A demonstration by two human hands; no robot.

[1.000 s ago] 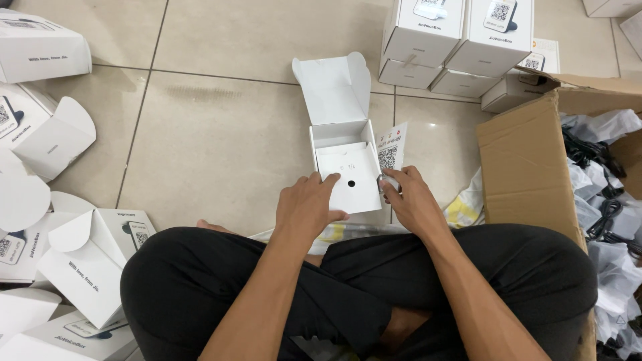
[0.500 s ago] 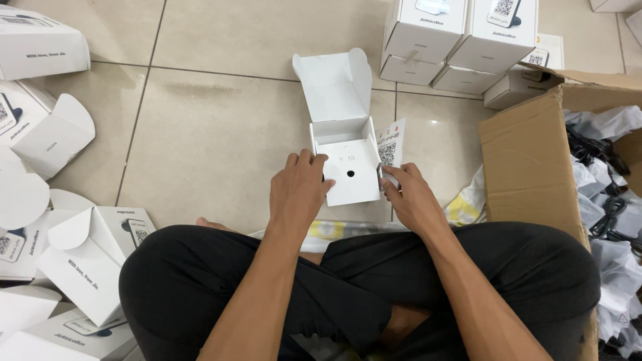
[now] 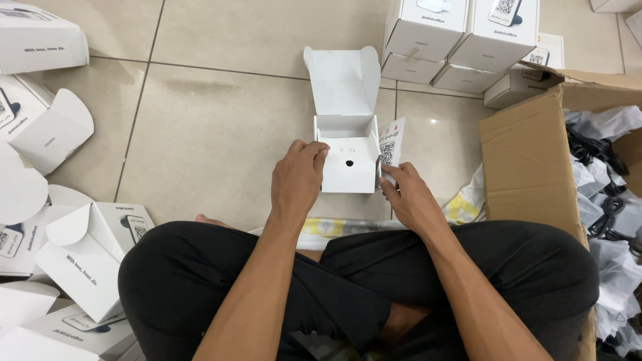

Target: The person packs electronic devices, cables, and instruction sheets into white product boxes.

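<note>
Head cam: left hand point(image 3: 299, 179) curled on open white box point(image 3: 348, 164) edge, right hand point(image 3: 404, 197) pinches its side w/ leaflet point(image 3: 391, 144).

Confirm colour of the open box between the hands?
White, open box, small dark hole in its insert; head view.

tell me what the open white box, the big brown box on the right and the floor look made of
Open white box: thin matte paperboard, going by its creased folds and curved lid flap. Brown box: corrugated cardboard, with a raw torn-looking edge. Floor: glossy beige tile, probably ceramic, with grout lines and reflections.
</note>
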